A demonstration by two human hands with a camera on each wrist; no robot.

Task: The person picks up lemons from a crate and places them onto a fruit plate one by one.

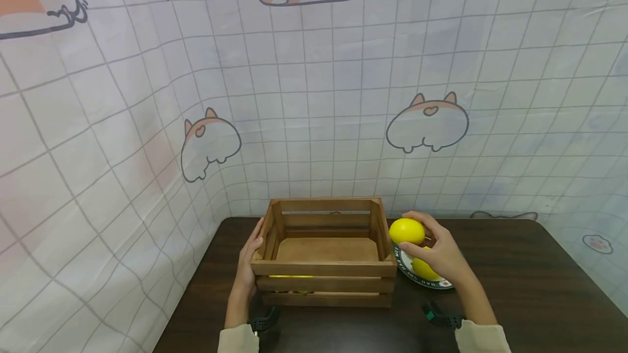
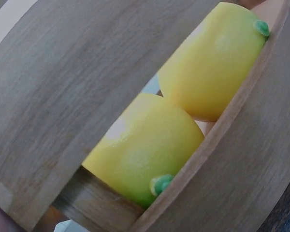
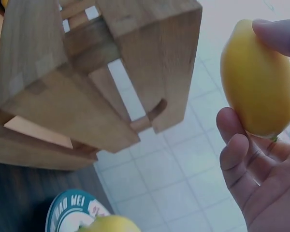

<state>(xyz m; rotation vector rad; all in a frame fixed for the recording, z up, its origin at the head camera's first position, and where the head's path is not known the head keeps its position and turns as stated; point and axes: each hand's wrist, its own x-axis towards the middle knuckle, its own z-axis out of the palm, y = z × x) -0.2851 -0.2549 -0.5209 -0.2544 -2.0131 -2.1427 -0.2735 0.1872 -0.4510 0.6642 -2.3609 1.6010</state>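
Note:
My right hand (image 1: 444, 252) pinches a yellow lemon (image 1: 406, 231) between thumb and fingers, just right of the wooden crate (image 1: 324, 269) and above a plate. In the right wrist view the held lemon (image 3: 258, 79) is beside the crate's corner (image 3: 150, 53). Another lemon (image 1: 424, 269) lies on the plate (image 1: 432, 283). My left hand (image 1: 247, 260) rests against the crate's left side, fingers along its wall. Through a slat gap, the left wrist view shows two lemons (image 2: 150, 145) (image 2: 215, 63) inside the crate.
The dark wooden table (image 1: 530, 277) extends right of the plate. Behind it hangs a white grid-patterned cloth (image 1: 324, 151) with cartoon animals. A dark wristband (image 1: 444, 317) is on the right wrist, and another (image 1: 265, 320) is on the left.

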